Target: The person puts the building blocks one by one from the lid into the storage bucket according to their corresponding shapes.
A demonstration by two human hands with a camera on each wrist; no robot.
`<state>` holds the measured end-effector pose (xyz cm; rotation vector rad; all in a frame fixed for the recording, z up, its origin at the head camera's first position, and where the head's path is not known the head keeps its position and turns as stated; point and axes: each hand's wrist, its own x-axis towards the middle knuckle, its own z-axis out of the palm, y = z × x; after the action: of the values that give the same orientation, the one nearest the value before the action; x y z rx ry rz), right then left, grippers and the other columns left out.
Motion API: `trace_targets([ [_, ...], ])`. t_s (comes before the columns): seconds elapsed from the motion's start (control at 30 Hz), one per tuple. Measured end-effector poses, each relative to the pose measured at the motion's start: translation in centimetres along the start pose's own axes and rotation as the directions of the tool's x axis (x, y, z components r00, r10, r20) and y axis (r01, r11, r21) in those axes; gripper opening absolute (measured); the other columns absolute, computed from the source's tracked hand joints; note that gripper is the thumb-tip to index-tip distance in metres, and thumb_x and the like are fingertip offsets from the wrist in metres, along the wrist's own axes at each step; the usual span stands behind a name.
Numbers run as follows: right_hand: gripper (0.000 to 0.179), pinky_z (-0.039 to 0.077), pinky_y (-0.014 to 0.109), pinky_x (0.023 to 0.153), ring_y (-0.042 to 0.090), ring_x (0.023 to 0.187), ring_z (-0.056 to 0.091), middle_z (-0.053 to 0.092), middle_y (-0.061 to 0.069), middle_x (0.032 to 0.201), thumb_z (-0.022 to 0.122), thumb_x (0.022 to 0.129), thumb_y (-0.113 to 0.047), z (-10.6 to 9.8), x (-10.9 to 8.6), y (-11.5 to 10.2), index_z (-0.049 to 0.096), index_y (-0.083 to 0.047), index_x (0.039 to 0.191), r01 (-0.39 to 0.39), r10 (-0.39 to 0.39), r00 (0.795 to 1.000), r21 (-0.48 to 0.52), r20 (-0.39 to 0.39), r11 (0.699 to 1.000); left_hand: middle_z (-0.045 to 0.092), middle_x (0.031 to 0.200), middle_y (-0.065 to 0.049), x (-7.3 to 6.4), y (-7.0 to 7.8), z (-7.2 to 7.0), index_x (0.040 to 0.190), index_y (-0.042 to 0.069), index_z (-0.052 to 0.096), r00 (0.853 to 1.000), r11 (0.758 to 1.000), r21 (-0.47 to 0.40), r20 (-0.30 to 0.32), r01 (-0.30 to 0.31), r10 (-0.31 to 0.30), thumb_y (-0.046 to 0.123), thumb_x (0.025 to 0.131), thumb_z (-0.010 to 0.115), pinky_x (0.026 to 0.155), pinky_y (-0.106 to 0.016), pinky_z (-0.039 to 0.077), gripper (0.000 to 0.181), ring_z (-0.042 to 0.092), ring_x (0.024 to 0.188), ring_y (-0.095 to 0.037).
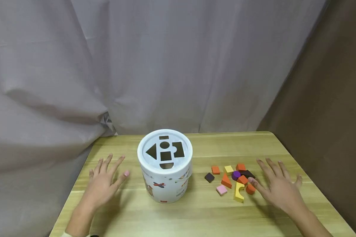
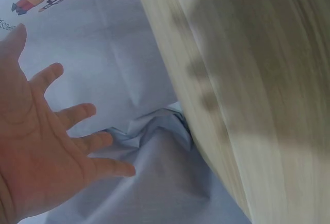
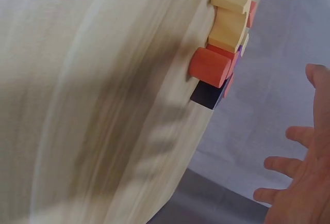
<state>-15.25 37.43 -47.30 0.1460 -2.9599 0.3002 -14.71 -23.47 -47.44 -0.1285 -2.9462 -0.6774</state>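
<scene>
Fingers spread, my left hand [image 1: 100,188] hovers over the table's left side, apart from the white bucket [image 1: 165,184]. The bucket stands upright, and its lid [image 1: 148,161] has several shaped holes, among them a triangle, a circle and a square. To the right of it lies a loose group of blocks: a yellow arch block [image 1: 238,192], an orange cylinder [image 1: 250,189], an orange triangle [image 1: 226,181], a purple cylinder [image 1: 235,175] and a pink block [image 1: 221,190]. Beside the group my right hand [image 1: 280,191] is held with spread fingers and nothing in it.
The wooden table [image 1: 207,217] ends at a grey curtain [image 1: 178,65] behind, which also hangs along the left. A brown curtain [image 1: 329,115] borders the right edge. Near the bucket lie a dark block [image 1: 209,177] and an orange block [image 1: 215,170].
</scene>
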Motion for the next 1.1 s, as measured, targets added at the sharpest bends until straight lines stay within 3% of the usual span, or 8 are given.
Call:
trace_targets([
  [0.4, 0.091, 0.012, 0.108, 0.097, 0.063, 0.155, 0.031, 0.042, 0.026, 0.171, 0.067, 0.103, -0.067, 0.5, -0.2, 0.0, 0.030, -0.028, 0.176, 0.050, -0.049, 0.997, 0.017, -0.053, 0.999, 0.026, 0.182, -0.021, -1.2, -0.2, -1.0, 0.172, 0.036, 0.039, 0.999, 1.000, -0.009, -0.033, 0.014, -0.015, 0.065, 0.111, 0.053, 0.115, -0.098, 0.010, 0.069, 0.018, 0.164, -0.064],
  [0.73, 0.092, 0.022, 0.105, 0.093, 0.061, 0.150, 0.039, 0.045, 0.026, 0.170, 0.070, 0.101, -0.068, 0.4, -0.5, 0.9, 0.035, -0.024, 0.174, 0.067, -0.067, 0.997, -0.008, -0.029, 0.998, 0.028, 0.182, -0.019, -1.8, 0.0, 0.0, 0.172, 0.038, 0.039, 0.999, 0.995, -0.095, -0.052, 0.003, -0.008, 0.059, 0.114, 0.052, 0.115, -0.098, 0.014, 0.064, 0.021, 0.164, -0.062],
  [0.97, 0.089, 0.018, 0.105, 0.098, 0.057, 0.148, 0.043, 0.050, 0.024, 0.166, 0.075, 0.099, -0.064, 0.9, 0.1, 0.3, 0.040, -0.026, 0.172, 0.098, -0.096, 0.990, 0.017, -0.105, 0.995, 0.028, 0.182, -0.019, -0.8, 0.4, -0.2, 0.173, 0.038, 0.036, 0.998, 0.990, -0.141, -0.067, -0.026, 0.017, 0.056, 0.116, 0.049, 0.117, -0.095, 0.019, 0.062, 0.021, 0.164, -0.062],
  [1.1, 0.088, 0.018, 0.106, 0.099, 0.058, 0.148, 0.043, 0.050, 0.025, 0.166, 0.074, 0.100, -0.064, 1.0, 0.5, 0.1, 0.041, -0.024, 0.171, 0.099, -0.098, 0.991, 0.014, -0.087, 0.995, 0.026, 0.184, -0.016, 0.0, 0.7, -0.4, 0.174, 0.041, 0.031, 0.997, 0.984, -0.172, -0.069, -0.050, 0.039, 0.054, 0.117, 0.046, 0.117, -0.094, 0.024, 0.060, 0.021, 0.165, -0.060],
])
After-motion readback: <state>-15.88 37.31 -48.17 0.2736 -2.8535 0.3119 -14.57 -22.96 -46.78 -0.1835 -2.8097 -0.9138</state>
